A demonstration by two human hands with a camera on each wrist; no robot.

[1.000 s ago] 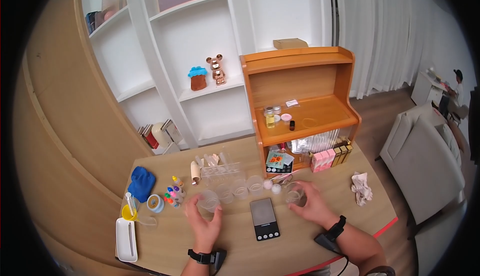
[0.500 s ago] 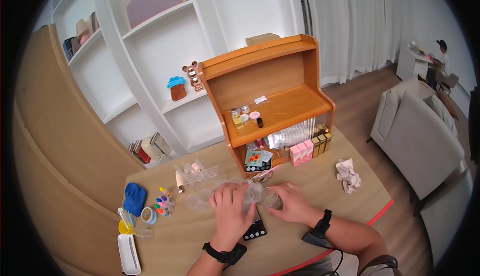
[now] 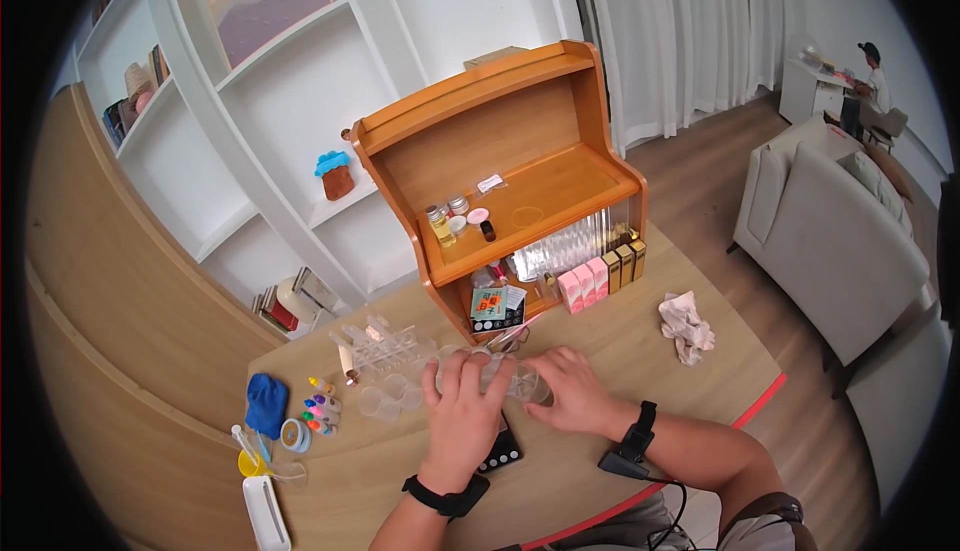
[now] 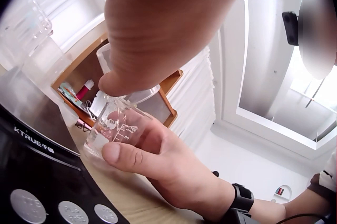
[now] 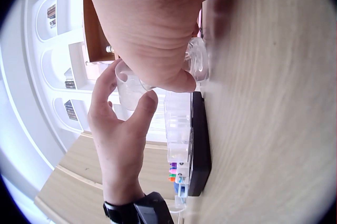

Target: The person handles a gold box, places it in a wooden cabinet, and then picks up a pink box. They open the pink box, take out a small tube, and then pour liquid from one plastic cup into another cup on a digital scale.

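Observation:
My left hand [image 3: 465, 411] grips a clear plastic cup [image 5: 126, 84] and tips it at the mouth of a glass beaker. The beaker [image 4: 113, 129] has white graduation marks, 80 and 100 among them. Fingers and thumb of my right hand [image 3: 575, 391] hold the beaker from its right side, low by the tabletop. Beside it, partly under my left hand, lies a black digital scale [image 3: 503, 451] with round silver buttons. More clear cups [image 3: 390, 396] stand left of my left hand.
Behind the cups is a clear rack [image 3: 390, 351] with tubes. Small colour-capped bottles [image 3: 322, 411], a blue cloth [image 3: 266, 406] and a white tray [image 3: 264, 511] lie leftward. An orange wooden shelf [image 3: 520, 161] stands at the back; crumpled tissue [image 3: 687, 328] lies at right.
My left hand has carried the cup rightward, past the other cups, to the beaker and tilted it. My right hand keeps holding the beaker. The head view has shifted.

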